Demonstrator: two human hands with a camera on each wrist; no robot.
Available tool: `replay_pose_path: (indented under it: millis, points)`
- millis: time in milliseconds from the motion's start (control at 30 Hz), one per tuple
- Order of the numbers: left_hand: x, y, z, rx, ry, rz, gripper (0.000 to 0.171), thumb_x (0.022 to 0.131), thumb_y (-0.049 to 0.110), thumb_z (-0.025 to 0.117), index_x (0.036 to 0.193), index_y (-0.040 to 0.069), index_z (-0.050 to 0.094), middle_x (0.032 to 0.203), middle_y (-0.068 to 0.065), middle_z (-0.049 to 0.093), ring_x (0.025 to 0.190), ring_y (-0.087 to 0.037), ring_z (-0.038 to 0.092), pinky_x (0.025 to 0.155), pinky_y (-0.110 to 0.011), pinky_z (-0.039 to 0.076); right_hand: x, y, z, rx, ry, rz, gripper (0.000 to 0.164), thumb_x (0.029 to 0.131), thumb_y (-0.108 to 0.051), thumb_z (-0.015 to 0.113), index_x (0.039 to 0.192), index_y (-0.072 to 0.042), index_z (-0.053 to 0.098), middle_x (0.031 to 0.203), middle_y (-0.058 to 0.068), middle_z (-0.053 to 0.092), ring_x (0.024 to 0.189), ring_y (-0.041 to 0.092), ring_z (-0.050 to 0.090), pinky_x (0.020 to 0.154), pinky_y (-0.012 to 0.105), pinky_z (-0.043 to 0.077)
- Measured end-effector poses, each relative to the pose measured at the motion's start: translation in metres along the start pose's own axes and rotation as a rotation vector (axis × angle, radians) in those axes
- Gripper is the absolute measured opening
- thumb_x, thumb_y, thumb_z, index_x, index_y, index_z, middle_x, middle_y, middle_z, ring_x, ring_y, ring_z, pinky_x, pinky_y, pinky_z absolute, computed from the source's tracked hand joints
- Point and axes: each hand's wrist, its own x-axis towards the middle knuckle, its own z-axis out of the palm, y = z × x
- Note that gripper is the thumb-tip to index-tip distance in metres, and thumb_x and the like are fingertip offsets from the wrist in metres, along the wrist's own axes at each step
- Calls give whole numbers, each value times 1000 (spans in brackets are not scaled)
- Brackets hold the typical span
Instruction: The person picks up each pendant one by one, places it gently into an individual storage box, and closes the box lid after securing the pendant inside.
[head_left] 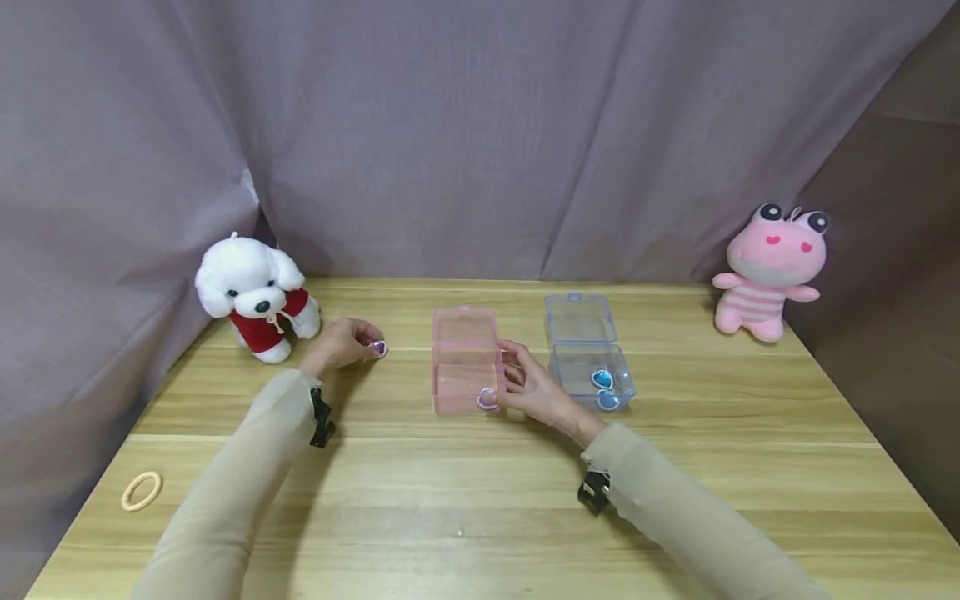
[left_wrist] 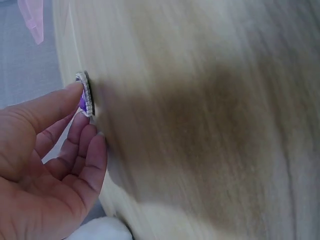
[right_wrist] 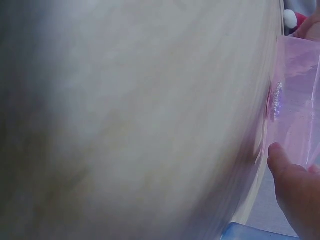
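Observation:
My left hand is beside the plush dog and pinches a purple heart-shaped gem with a beaded rim between thumb and fingertips. In the left wrist view that gem stands on edge near the tabletop. A clear pink plastic box sits mid-table with its lid raised. My right hand holds its right side, the thumb at the near corner and the fingers farther back. Inside the pink box, near that thumb, lies another purple heart gem; the right wrist view shows this gem through the wall.
Right of the pink box stands a clear blue box, lid raised, with blue heart gems in it. A white plush dog sits back left, a pink plush frog back right. A wooden ring lies front left.

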Motion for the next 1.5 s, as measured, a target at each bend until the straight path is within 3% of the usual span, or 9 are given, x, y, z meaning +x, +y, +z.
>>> replay_pose_path:
  millis: [133,300,333,533,667,867,967,1200,1500]
  points:
    - [0,-3,0,29,34,43,17,75,15,77,89,8,69,81,-3,68,74,-11,56,68,-23,43,0,-1,1,-5,1,5,85,78,7,69,145,2,17,142,32,30,135,42,30,111,44,31]
    - [-2,1,-1,24,70,35,20,74,17,79,83,8,64,75,-2,63,67,-11,53,61,-22,41,0,-1,1,5,8,9,86,77,8,69,145,2,17,144,31,27,135,42,30,112,45,29]
    - [-3,6,-1,23,69,-4,21,75,15,78,85,5,63,76,-4,63,68,-11,53,62,-23,42,0,-1,1,9,11,14,86,77,8,69,145,2,17,145,30,27,135,41,30,112,45,29]
    - [-5,14,2,-50,82,-50,34,82,20,72,111,5,61,89,-6,63,78,-14,54,69,-24,43,0,-1,2,4,12,14,85,77,8,69,145,2,17,144,31,28,136,42,29,112,46,29]
    - [-5,26,6,-231,55,-54,44,87,18,67,127,5,56,96,-7,59,83,-14,53,76,-25,48,-1,-2,2,5,10,15,85,77,9,68,145,3,17,144,32,28,136,42,28,112,46,28]
    - [-5,51,19,-649,34,3,39,85,-1,65,121,-13,52,84,0,60,74,-6,61,77,-22,57,-1,-3,2,-2,10,27,86,77,8,68,145,2,16,144,31,27,136,42,29,112,45,29]
    - [-8,64,26,-737,22,12,35,85,-6,63,117,-15,51,79,1,61,70,-6,63,74,-22,58,0,-3,2,1,7,30,85,77,8,67,145,2,16,144,31,27,136,41,29,112,45,29]
    - [-12,91,46,-802,-22,-38,29,84,-7,63,111,-13,54,76,0,64,67,-9,65,85,-37,56,1,-6,1,-9,14,29,86,77,9,68,145,2,16,143,32,28,135,42,30,112,45,29]
    - [-8,102,66,-728,-48,-102,20,83,-3,67,101,-8,60,78,-7,69,70,-17,69,84,-40,56,0,-4,1,-22,2,26,86,78,8,68,145,3,15,141,33,30,134,43,31,112,45,30]
